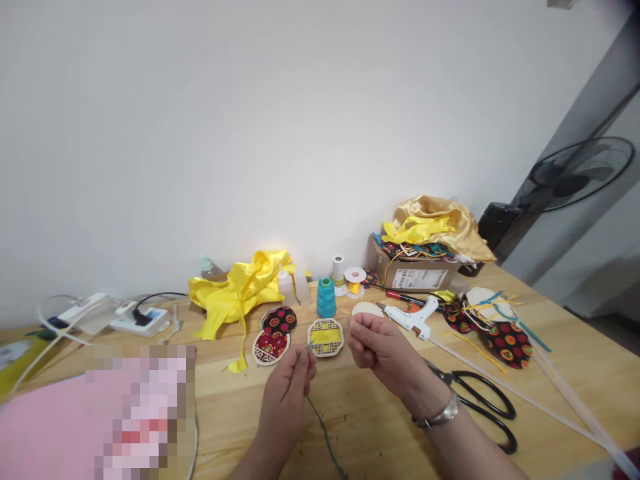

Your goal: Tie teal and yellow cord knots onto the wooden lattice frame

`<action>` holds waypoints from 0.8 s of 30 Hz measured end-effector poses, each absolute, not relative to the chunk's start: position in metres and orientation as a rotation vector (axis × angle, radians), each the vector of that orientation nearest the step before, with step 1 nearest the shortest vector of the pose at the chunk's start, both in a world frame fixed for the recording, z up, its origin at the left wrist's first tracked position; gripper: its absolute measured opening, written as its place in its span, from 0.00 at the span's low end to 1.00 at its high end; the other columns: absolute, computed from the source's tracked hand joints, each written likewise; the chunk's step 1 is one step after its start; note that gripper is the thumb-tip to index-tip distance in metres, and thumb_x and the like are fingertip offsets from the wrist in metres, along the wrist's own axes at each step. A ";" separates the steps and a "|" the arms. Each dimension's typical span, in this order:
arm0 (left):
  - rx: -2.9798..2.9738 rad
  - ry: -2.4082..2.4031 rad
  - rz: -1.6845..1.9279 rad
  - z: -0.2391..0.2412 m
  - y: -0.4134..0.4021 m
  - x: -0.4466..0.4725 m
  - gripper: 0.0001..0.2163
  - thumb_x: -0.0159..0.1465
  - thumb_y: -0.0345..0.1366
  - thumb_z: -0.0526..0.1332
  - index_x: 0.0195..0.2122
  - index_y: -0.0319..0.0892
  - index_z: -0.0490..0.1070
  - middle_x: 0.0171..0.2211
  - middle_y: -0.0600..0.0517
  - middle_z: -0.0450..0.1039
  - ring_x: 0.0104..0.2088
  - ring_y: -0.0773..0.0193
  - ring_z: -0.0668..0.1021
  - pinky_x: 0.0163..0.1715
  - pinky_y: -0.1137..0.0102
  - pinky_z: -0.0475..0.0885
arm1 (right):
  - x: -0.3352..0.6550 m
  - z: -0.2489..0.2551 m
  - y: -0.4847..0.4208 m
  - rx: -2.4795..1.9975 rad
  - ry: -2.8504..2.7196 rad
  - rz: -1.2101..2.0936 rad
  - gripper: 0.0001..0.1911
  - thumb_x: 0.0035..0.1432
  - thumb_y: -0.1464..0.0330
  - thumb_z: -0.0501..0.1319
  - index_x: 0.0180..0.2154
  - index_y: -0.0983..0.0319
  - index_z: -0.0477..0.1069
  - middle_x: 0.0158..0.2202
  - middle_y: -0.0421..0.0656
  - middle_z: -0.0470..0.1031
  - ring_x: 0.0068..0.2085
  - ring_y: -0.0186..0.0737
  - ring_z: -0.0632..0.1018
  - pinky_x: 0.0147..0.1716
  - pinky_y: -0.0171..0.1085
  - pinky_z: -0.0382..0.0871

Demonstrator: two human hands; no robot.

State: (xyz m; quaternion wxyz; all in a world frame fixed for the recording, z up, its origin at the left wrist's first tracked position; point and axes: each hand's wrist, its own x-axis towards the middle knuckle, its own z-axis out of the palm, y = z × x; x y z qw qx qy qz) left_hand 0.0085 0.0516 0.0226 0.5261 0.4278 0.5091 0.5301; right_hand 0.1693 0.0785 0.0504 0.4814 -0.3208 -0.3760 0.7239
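My left hand (289, 393) is raised above the wooden table (350, 427), fingers pinched on the end of a thin teal thread (325, 437) that trails down toward me. My right hand (383, 350), a metal watch on its wrist, is closed in a pinch just to the right, holding something too small to make out. Behind the hands lie a wooden lattice piece with a yellow centre (325, 337) and a red-and-black patterned fabric piece (273, 335). A teal thread spool (326, 297) stands further back.
Black scissors (483, 400) and a white glue gun (414, 319) lie to the right, yellow satin cloth (240, 290) at the back. A cardboard box (417, 275) holds fabric. Patterned pieces (503, 337), a pink sheet (45, 427), a power strip (83, 310) and a fan (583, 173) surround.
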 end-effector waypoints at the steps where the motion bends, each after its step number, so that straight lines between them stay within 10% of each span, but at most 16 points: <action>1: 1.022 1.208 1.279 0.022 0.052 0.008 0.15 0.56 0.48 0.59 0.23 0.41 0.65 0.18 0.58 0.58 0.19 0.70 0.59 0.19 0.75 0.53 | 0.170 0.050 0.079 -0.786 -0.907 1.768 0.18 0.48 0.60 0.64 0.24 0.64 0.59 0.18 0.34 0.60 0.18 0.23 0.54 0.18 0.29 0.40; 24: 1.040 1.163 1.392 0.007 0.050 0.008 0.15 0.62 0.44 0.54 0.22 0.41 0.62 0.17 0.59 0.57 0.19 0.72 0.59 0.18 0.76 0.55 | 0.146 0.002 0.087 -0.865 -1.323 1.536 0.14 0.51 0.61 0.61 0.24 0.63 0.62 0.19 0.35 0.61 0.21 0.27 0.60 0.21 0.31 0.51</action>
